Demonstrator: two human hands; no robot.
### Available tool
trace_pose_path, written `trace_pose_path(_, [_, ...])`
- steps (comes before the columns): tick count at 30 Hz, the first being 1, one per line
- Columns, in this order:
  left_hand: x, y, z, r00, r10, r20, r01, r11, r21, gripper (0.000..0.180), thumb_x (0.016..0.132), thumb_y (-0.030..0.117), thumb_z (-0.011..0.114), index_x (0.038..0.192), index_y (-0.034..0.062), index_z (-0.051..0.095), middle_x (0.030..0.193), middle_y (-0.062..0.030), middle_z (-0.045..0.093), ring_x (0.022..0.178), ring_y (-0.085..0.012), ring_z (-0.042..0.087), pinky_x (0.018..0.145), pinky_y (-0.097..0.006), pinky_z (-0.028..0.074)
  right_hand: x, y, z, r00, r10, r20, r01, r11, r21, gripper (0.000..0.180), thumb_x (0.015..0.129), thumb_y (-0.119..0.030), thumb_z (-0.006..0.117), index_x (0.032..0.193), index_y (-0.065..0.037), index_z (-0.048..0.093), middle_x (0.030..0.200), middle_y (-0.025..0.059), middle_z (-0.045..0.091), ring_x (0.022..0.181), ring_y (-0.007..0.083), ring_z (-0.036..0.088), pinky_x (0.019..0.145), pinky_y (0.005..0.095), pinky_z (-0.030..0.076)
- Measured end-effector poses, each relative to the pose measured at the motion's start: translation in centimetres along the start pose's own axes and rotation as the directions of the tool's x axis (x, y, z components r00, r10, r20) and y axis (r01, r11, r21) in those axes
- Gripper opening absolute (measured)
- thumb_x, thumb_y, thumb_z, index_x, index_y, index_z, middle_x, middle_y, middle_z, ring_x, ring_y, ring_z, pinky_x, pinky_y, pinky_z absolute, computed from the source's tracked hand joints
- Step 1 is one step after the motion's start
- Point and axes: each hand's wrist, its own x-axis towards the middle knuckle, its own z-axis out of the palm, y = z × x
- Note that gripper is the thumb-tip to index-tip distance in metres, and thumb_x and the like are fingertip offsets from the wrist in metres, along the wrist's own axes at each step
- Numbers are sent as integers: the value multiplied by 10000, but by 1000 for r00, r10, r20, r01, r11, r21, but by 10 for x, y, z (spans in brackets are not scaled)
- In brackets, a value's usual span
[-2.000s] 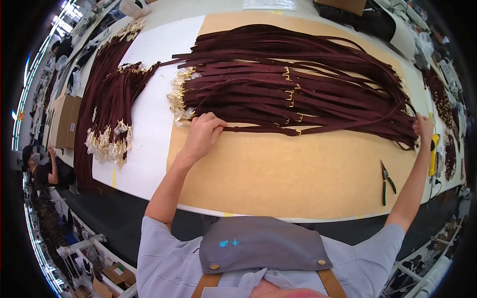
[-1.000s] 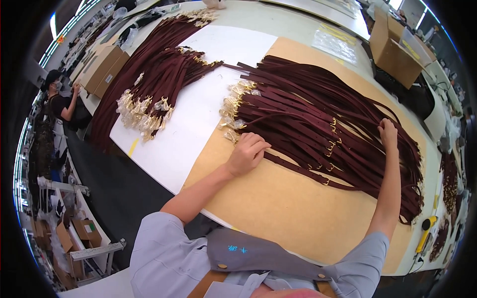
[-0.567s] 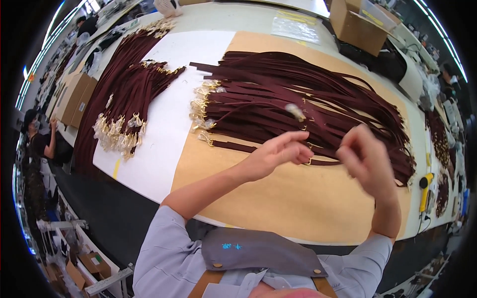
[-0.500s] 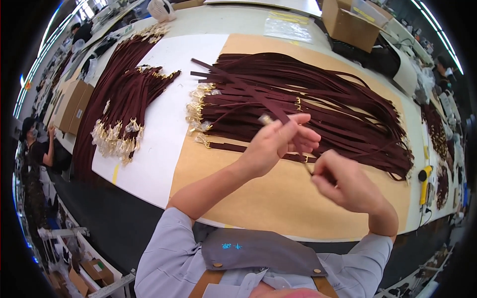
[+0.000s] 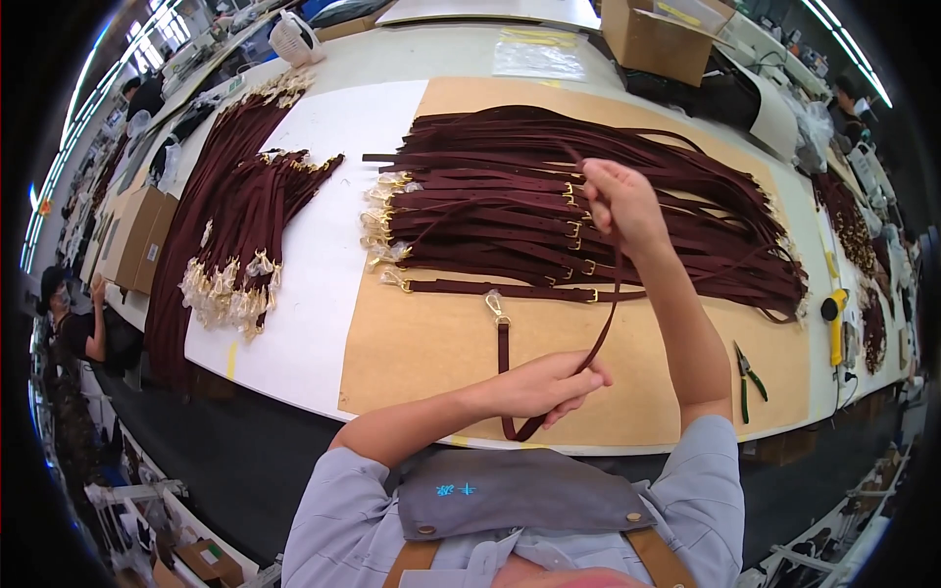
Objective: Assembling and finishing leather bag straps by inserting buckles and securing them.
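A narrow dark-red strap [image 5: 615,294] hangs between my two hands. High over the pile, my right hand [image 5: 627,204] is closed around the strap near one end, whose tip sticks out past the fingers. Close to the table's front edge, my left hand [image 5: 549,385] has the same strap running through its loosely curled fingers. Below that hand the strap bends and comes back up to a gold snap hook [image 5: 496,308] in clear wrap, lying on the tan paper. Beyond lies a wide pile of matching straps [image 5: 588,220] with gold buckles and wrapped hooks.
Green-handled pliers [image 5: 750,382] lie on the tan paper [image 5: 421,363] at the right. A yellow tool [image 5: 834,328] is beside its edge. More hooked straps [image 5: 265,211] cover the white board at left. A cardboard box [image 5: 662,39] stands at the back; a co-worker [image 5: 78,314] is far left.
My right hand has moved up and away over the pile, drawing the strap out. My left hand has come down towards the near edge. The pliers, hidden before, now show.
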Motion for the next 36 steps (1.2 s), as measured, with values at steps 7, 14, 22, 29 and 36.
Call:
trace_pose_path(7, [-127,-21,-37,863,158,-479,194,772,605,279,899,140,576,1143,5,563,721,-117,558,602,-214,560,580,-327,447,71,2,-66,924,-238,-301,86,893,-442,257,896,-159,609,1066,32,586,652,-3,547,416,42,435,352,205,340])
trace_pose_path(14, [-176,-44,-46,867,-26,-497,323,789,523,252,937,175,577,1134,18,577,650,-79,569,535,-146,561,520,-304,461,108,27,-67,912,-291,-289,6,716,-698,264,836,-133,616,1035,40,613,670,80,640,450,130,549,447,277,455])
trace_pose_path(22, [-159,-58,-44,900,-285,-331,401,839,368,278,976,249,515,1119,18,572,642,-83,541,522,-194,556,514,-335,448,129,46,-65,941,-210,-267,-70,649,-757,220,800,-128,616,953,29,629,674,70,658,444,123,549,425,270,442])
trace_pose_path(29, [-152,-64,-54,919,-290,-267,363,888,283,304,982,272,511,1145,26,584,627,-57,526,503,-159,548,502,-312,456,132,59,-65,909,-325,-260,-74,488,-870,212,786,-127,600,928,26,636,800,195,683,758,329,677,742,411,520])
trace_pose_path(36, [-145,-60,-61,924,-297,-241,359,891,278,320,983,274,511,1178,29,579,639,-53,526,512,-143,544,505,-303,458,142,55,-60,893,-381,-240,-103,346,-933,222,800,-154,579,949,1,631,942,252,663,944,420,627,835,475,489])
